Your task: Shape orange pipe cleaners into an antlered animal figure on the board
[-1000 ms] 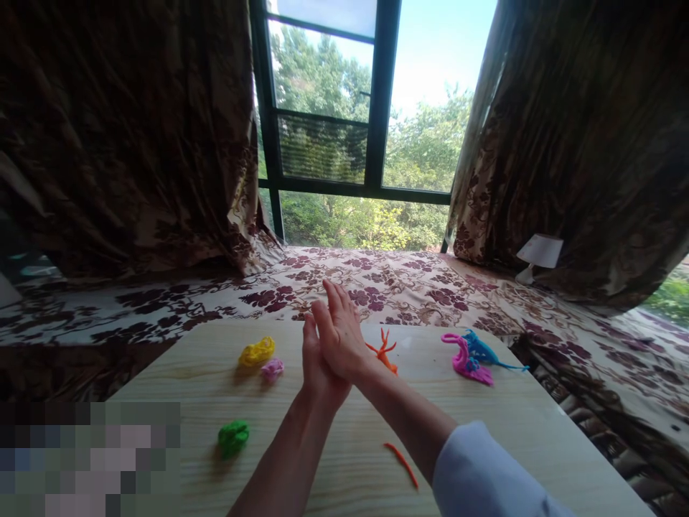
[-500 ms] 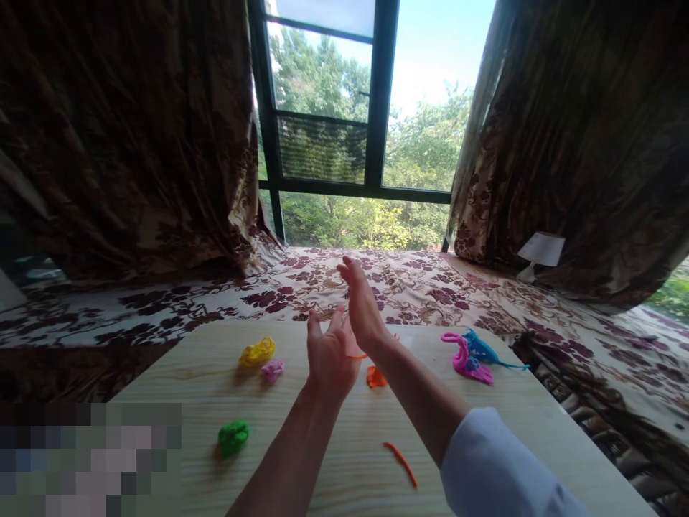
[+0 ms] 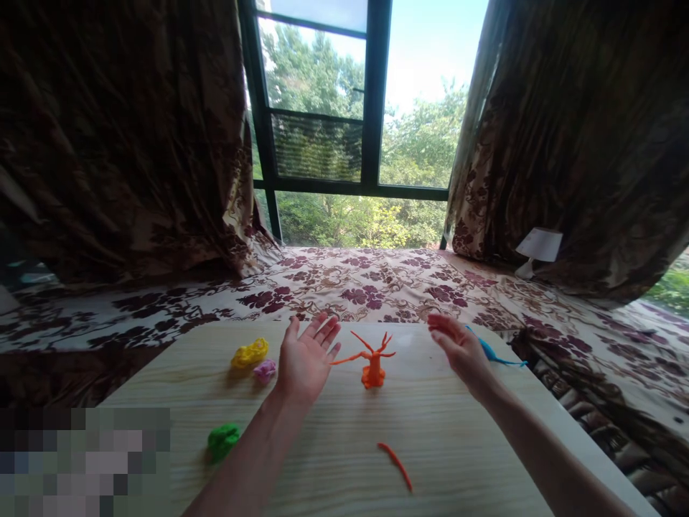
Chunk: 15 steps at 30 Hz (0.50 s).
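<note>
A flared base (image 3: 372, 380) likely steadies the orange figure (image 3: 375, 361); the left hand (image 3: 306, 366) is open, palm-up. For the right hand (image 3: 457, 348), I cannot tell.

orange figure (image 3: 373, 373), yellow lump (image 3: 250, 353), green lump (image 3: 223, 441), pale cloth (image 3: 323, 276) (maroon-flowered).

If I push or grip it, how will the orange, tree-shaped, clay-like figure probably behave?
The orange figure may resist tipping, as its base flares wider than its trunk. Its thin, spread branches could easily bend or snap.
</note>
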### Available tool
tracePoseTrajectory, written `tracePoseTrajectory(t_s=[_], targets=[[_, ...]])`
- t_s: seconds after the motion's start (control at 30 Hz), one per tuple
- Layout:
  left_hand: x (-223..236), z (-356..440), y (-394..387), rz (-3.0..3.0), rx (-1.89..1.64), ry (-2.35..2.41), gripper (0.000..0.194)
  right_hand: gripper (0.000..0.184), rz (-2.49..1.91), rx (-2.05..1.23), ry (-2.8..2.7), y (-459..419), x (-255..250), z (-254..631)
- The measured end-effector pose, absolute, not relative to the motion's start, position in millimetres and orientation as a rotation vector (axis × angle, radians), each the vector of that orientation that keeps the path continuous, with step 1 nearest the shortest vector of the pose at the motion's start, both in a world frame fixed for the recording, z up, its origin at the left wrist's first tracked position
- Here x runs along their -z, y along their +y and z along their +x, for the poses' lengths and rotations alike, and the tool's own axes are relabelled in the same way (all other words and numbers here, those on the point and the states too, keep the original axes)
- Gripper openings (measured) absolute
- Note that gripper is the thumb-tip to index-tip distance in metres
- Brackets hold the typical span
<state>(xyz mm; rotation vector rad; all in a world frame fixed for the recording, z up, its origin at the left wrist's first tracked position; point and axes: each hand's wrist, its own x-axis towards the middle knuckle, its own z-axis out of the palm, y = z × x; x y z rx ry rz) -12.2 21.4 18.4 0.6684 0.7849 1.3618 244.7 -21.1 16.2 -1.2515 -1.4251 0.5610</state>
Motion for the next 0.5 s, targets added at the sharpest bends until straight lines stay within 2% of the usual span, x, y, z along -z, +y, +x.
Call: tracePoseTrajectory(t_s=[0.13,0.27,0.5], targets=[[7,-20,17,0.838,-1.374,0.988,0.019,0.023,-1.284,-0.650,-1.598,-30,21,226],[15,-13,5,1.107,-1.263,1.050,0.019,0.030,-1.267,-0.606,-1.793,-25,35,197],[7,-7,-8,1.588,-1.081,1.146,0.021,0.009,-1.173,-0.547,-1.777,-6,42,172]])
